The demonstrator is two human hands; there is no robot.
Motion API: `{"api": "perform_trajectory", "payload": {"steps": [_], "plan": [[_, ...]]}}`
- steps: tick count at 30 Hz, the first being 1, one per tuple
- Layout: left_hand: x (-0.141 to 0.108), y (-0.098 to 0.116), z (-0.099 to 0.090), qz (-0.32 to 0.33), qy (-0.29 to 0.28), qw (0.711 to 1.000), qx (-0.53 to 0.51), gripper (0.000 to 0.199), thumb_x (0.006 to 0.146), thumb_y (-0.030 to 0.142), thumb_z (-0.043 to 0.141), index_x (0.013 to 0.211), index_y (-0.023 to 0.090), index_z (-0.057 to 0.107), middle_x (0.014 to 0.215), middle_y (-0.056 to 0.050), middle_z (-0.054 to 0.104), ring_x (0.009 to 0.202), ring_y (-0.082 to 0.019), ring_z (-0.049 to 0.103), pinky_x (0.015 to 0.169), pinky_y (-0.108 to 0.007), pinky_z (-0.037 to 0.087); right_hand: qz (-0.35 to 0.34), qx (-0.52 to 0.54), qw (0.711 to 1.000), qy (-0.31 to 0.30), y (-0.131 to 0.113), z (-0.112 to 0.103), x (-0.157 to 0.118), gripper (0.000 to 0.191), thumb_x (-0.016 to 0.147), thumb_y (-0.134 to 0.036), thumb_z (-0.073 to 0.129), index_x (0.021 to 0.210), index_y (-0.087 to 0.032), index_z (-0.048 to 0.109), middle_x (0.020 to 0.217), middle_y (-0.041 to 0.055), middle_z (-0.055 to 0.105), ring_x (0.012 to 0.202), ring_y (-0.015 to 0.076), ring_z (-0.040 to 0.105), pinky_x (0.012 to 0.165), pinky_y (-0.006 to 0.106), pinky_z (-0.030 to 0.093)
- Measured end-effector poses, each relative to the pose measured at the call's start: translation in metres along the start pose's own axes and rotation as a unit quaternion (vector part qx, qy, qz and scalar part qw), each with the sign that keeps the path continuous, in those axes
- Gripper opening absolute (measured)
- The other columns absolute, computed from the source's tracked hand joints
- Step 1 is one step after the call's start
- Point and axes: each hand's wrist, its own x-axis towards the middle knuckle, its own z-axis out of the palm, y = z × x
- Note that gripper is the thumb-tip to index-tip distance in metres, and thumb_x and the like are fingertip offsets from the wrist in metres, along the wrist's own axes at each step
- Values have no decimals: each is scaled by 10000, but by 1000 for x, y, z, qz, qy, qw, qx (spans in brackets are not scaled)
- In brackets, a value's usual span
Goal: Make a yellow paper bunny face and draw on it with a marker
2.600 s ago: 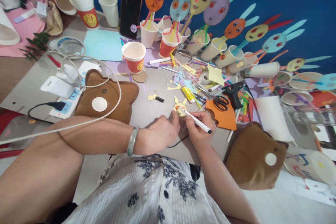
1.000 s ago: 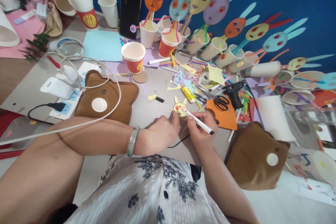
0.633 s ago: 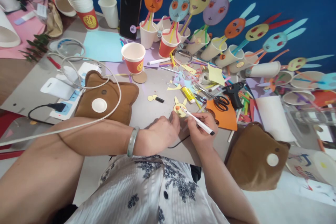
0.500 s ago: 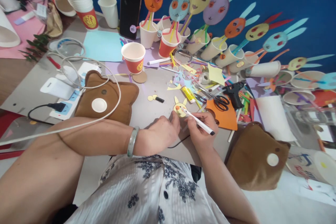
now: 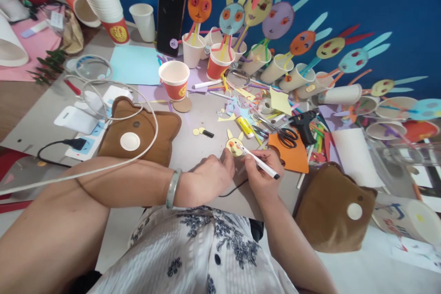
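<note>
A small yellow paper rabbit face (image 5: 234, 146) with two ears and orange eye patches lies on the table. My left hand (image 5: 214, 175) steadies its lower left edge with closed fingertips. In my right hand (image 5: 264, 170) is a white marker pen (image 5: 263, 165), pinched, its tip on the right side of the face. The black pen cap (image 5: 207, 133) lies just beyond, beside small yellow paper discs (image 5: 196, 132). An orange paper sheet (image 5: 291, 154) with a cut-out edge is right of my right hand.
Scissors (image 5: 287, 137), a black glue gun (image 5: 305, 126) and paper scraps lie to the right. Paper cups with rabbit figures (image 5: 193, 50) line the blue wall. A red-and-white cup (image 5: 174, 85) stands ahead. Brown cushions (image 5: 151, 133) flank my arms; a white cable (image 5: 86, 173) crosses my left arm.
The view has shifted slightly. Both hands stay at the rabbit face, with the marker tip still on it.
</note>
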Motion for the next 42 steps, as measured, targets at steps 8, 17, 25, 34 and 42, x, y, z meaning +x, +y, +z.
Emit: {"api": "perform_trajectory", "payload": {"steps": [8, 17, 25, 34, 42], "plan": [[2, 2, 7, 9, -18, 999, 37, 646, 939, -44, 298, 1571, 10, 418, 1606, -330, 425, 1352, -332, 627, 853, -373, 648, -4, 8, 1000, 1, -3, -1, 0, 120, 879, -332, 714, 910, -222, 678, 690, 9, 716, 558, 173, 660, 517, 290, 499], [5, 4, 13, -14, 20, 999, 20, 616, 931, -6, 428, 1542, 39, 484, 1571, -350, 454, 1262, -371, 683, 804, -399, 655, 0, -9, 1000, 27, -3, -2, -1, 173, 885, -366, 709, 927, -203, 667, 717, 20, 713, 580, 167, 639, 546, 302, 496], [8, 8, 22, -21, 20, 999, 43, 621, 948, 21, 404, 1564, 68, 465, 1583, -330, 454, 1221, -353, 704, 780, -382, 631, -5, 4, 1000, 25, -2, -4, -2, 152, 895, -343, 703, 931, -202, 658, 740, 33, 713, 610, 178, 658, 574, 313, 512], [10, 8, 26, -17, 22, 999, 42, 601, 955, 39, 443, 1556, 38, 465, 1554, -361, 468, 1200, -375, 713, 762, -389, 642, 2, -3, 1000, 31, 0, -3, -2, 163, 886, -353, 707, 936, -206, 658, 738, 25, 708, 607, 178, 652, 559, 313, 508], [8, 7, 18, -26, 20, 999, 18, 596, 959, 12, 427, 1550, 59, 482, 1558, -343, 476, 1192, -358, 722, 796, -392, 649, 7, 8, 1000, 28, 3, -3, -3, 175, 886, -359, 716, 942, -205, 655, 725, 33, 714, 561, 184, 644, 526, 323, 492]]}}
